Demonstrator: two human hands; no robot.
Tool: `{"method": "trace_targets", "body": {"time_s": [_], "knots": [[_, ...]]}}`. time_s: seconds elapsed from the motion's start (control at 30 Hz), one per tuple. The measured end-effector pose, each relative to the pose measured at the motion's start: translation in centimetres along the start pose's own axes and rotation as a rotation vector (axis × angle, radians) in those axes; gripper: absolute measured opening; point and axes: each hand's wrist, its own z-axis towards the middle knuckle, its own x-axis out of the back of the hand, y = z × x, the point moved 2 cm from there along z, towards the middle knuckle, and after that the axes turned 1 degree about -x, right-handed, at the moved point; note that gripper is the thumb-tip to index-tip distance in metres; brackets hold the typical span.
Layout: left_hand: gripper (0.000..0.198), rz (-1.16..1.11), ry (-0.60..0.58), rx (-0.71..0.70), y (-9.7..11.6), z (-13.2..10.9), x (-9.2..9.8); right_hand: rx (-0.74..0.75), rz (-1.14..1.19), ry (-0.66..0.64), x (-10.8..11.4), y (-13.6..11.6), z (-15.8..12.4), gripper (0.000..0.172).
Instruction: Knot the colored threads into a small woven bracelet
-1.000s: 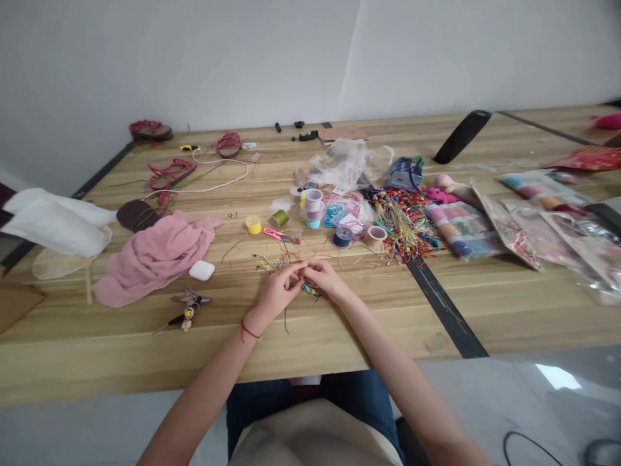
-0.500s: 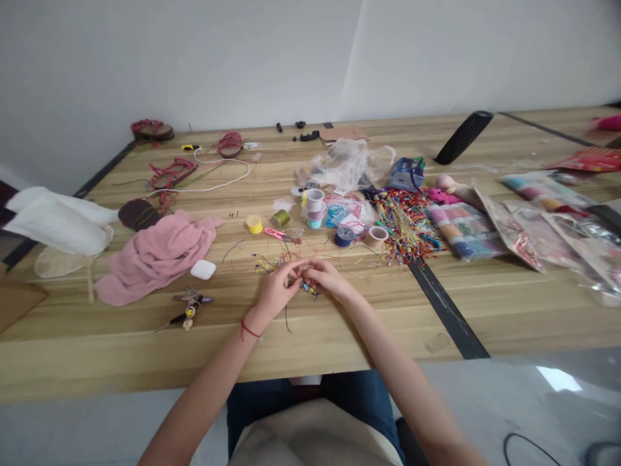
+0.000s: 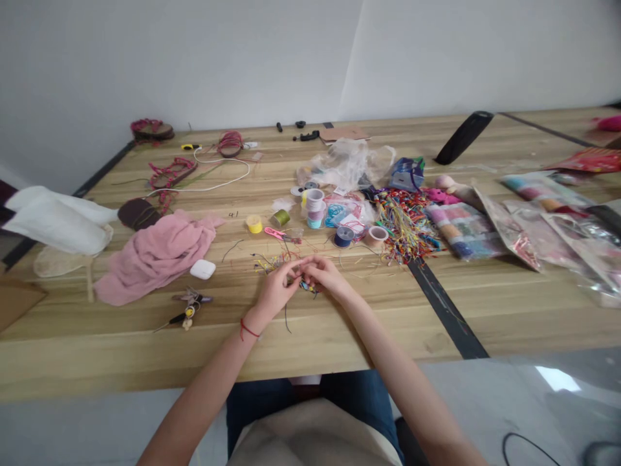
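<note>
Over the wooden table, my left hand (image 3: 278, 288) and my right hand (image 3: 326, 277) meet at the fingertips, both closed in a pinch. Between them is a small braided cord piece (image 3: 308, 287) in blue, yellow and dark colours, mostly covered by the fingers. A dark loose cord end (image 3: 287, 318) trails below the left hand. Behind that hand lie yellow and dark thread ends (image 3: 266, 263). Just beyond the hands rest pink thread snips (image 3: 275, 233), a yellow spool (image 3: 253, 224) and a dark blue spool (image 3: 344, 237).
A tangled pile of colourful cords (image 3: 407, 226) lies right of the spools. Left are a pink cloth (image 3: 160, 259), a white case (image 3: 202, 269) and a small tool bunch (image 3: 188, 312). Bagged coloured materials (image 3: 468, 230) cover the right side. A black upright object (image 3: 463, 137) stands behind.
The fingers of my right hand have shifted slightly at the pinch. Both hands otherwise stay in place, and nothing else on the table has moved.
</note>
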Motion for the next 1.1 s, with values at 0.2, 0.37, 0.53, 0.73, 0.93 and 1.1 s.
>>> {"method": "trace_targets", "body": {"time_s": [0.2, 0.37, 0.53, 0.73, 0.93, 1.1], "knots": [[0.042, 0.007, 0.010, -0.004, -0.15, 0.02, -0.11, 0.026, -0.022, 0.007, -0.04, 0.05, 0.11, 0.021], [0.042, 0.016, 0.017, -0.009, -0.51, -0.03, -0.23, 0.036, -0.016, 0.031, 0.00, 0.36, 0.19, 0.022], [0.042, 0.018, 0.020, -0.009, -0.54, -0.03, -0.25, 0.055, 0.007, 0.031, 0.01, 0.78, 0.28, 0.032], [0.042, 0.013, 0.019, 0.007, -0.34, 0.02, -0.14, 0.084, -0.004, 0.013, 0.11, 0.89, 0.26, 0.037], [0.043, 0.023, 0.019, 0.006, -0.34, 0.01, -0.11, 0.069, -0.012, 0.014, 0.30, 0.69, 0.12, 0.038], [0.042, 0.022, 0.025, -0.021, -0.41, 0.00, -0.24, 0.054, -0.015, 0.033, 0.35, 0.93, 0.25, 0.038]]}}
